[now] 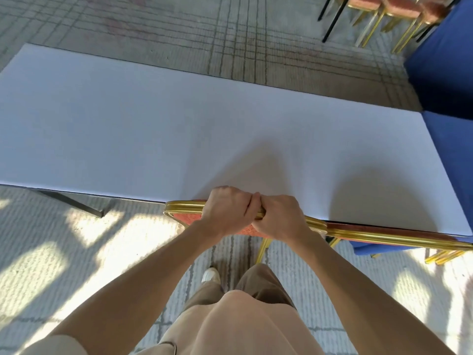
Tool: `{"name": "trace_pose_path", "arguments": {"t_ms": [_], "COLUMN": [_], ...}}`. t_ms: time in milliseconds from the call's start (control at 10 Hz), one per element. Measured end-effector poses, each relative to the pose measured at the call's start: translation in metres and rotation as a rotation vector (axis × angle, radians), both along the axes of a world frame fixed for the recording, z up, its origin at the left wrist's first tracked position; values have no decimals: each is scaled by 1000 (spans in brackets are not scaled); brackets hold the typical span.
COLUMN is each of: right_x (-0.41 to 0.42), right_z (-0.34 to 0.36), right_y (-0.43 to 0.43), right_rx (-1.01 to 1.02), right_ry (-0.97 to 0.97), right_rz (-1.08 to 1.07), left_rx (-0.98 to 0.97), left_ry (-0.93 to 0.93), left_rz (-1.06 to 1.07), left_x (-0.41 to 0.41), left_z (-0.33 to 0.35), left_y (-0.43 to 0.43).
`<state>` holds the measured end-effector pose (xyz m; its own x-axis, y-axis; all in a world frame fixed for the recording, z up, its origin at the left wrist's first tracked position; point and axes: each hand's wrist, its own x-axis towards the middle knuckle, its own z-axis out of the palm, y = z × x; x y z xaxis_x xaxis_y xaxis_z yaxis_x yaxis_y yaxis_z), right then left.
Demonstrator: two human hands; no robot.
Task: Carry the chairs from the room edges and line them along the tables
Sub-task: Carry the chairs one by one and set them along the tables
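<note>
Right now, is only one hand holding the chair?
No, the left hand and the right hand both grip the gold top of the chair.

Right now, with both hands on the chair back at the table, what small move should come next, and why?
Probably let go: the left hand and right hand grip the chair by its top rail, which already lies at the near edge of the white table, in line with the neighbouring chair.

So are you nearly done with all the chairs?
Not yet. One chair already stands at the white table, on the right. The left hand and right hand grip the next chair beside it. Leftward, that table edge has no chairs yet.
</note>
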<state>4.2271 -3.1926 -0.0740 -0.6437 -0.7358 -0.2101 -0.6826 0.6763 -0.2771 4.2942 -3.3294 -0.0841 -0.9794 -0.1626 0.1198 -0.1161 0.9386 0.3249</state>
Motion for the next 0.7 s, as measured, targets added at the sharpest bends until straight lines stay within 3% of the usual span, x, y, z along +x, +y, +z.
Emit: {"name": "trace_pose_path", "arguments": {"t_ms": [400, 700], "right_x": [20, 14], "right_z": [-40, -25], "right_y": [-1, -6], "right_rx": [64, 210], "right_ry": [-36, -113], "right_rz": [-22, 55], "left_rx": [48, 35], "left_ry": [-72, -107], "left_rz": [-37, -72], "left_x": [17, 20], "left_z": [-45, -51], "left_y": [1, -3]}}
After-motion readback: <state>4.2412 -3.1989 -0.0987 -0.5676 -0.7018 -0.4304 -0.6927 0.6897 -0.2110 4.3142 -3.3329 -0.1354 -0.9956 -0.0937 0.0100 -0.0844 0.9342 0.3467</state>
